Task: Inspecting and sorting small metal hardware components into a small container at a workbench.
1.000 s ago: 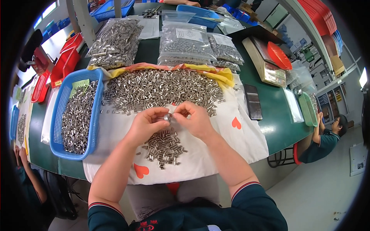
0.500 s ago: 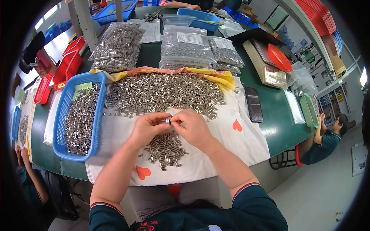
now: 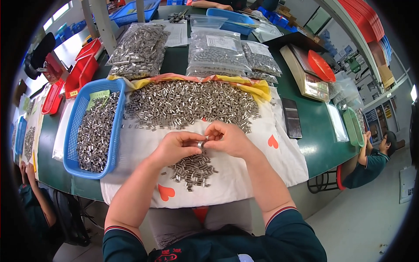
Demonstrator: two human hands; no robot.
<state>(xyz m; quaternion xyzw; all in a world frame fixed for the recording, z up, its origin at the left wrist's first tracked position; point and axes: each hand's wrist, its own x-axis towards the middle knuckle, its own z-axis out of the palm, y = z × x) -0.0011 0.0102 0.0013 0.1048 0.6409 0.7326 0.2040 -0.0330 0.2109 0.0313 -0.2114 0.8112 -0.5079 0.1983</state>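
Over the white cloth my left hand (image 3: 174, 147) pinches a small shiny metal ring (image 3: 200, 144) between thumb and fingertips. My right hand (image 3: 230, 139) is closed in a pinch right beside the ring; whatever its fingertips hold is too small to make out. Below both hands lies a small heap of short metal sleeves (image 3: 192, 171). Beyond them spreads a much larger pile of similar sleeves (image 3: 192, 105), bordered at the back by the cloth's yellow and pink edge (image 3: 257, 89).
To the left stands a blue basket (image 3: 68, 144) part filled with sleeves. Bulging clear bags (image 3: 218, 48) line the back. A dark phone-like slab (image 3: 291, 118) and a scale (image 3: 301, 72) bearing a red dish (image 3: 321, 65) are at right. Co-workers sit on both sides.
Both hands have shifted slightly right in the picture, as has the whole table scene. My right fingertips are lifted a little away from the ring, which shows more plainly.
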